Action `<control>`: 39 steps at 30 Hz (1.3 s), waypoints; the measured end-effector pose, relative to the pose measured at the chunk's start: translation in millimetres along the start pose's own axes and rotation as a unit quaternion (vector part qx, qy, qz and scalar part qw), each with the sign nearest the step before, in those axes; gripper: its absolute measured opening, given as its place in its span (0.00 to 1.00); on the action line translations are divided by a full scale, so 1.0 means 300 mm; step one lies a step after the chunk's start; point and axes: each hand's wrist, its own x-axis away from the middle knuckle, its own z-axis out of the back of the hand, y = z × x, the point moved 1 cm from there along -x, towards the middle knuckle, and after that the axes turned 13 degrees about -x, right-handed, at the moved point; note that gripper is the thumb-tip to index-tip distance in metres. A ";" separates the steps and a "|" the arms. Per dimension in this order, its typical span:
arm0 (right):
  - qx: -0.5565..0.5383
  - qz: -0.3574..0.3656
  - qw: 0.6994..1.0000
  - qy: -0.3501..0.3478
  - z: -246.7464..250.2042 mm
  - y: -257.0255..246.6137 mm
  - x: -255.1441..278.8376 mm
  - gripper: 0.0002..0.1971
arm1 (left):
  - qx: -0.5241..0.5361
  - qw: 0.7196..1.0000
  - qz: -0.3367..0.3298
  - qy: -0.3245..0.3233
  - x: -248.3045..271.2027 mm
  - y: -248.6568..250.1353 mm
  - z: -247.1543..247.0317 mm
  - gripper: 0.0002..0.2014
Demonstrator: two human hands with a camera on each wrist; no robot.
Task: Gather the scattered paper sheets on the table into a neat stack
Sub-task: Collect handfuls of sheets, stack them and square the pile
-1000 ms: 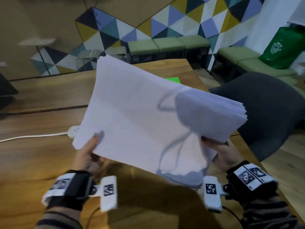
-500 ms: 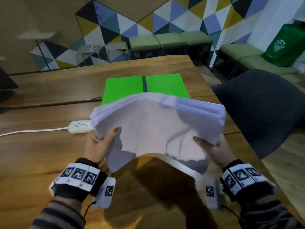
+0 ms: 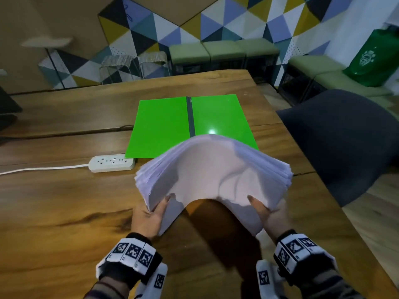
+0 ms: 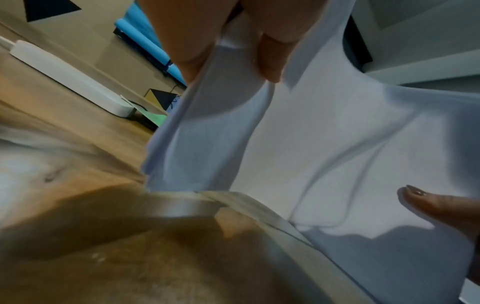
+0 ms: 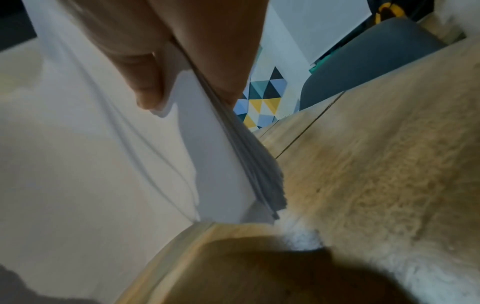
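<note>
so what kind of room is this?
Probably an office lounge or meeting room: a long wooden table with a power strip, green cushioned benches along a geometric-patterned wall, and a dark chair.

green folder (image 3: 190, 124) lying open and flat on the wooden table (image 3: 64, 201) | white power strip (image 3: 112, 163) sitting just left of the folder's near corner, its cord trailing left | dark chair (image 3: 345, 143) standing at the table's right edge | green bag (image 3: 373, 59) resting on the padded benches (image 3: 226, 50) along the patterned wall

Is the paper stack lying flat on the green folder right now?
No, the paper stack is arched between the left hand and right hand, nearer than the green folder.
</note>
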 end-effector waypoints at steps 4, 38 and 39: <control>-0.037 0.009 0.999 -0.026 0.012 -0.009 0.005 0.16 | 0.003 1.000 0.001 -0.019 0.000 -0.026 0.024 0.21; 0.148 -0.022 0.986 -0.075 0.075 -0.070 -0.075 0.26 | 0.030 0.997 -0.024 -0.065 -0.106 0.012 0.110 0.32; 0.195 -0.024 0.976 -0.089 0.073 -0.055 -0.078 0.21 | 0.023 0.997 -0.033 -0.065 -0.105 0.017 0.105 0.27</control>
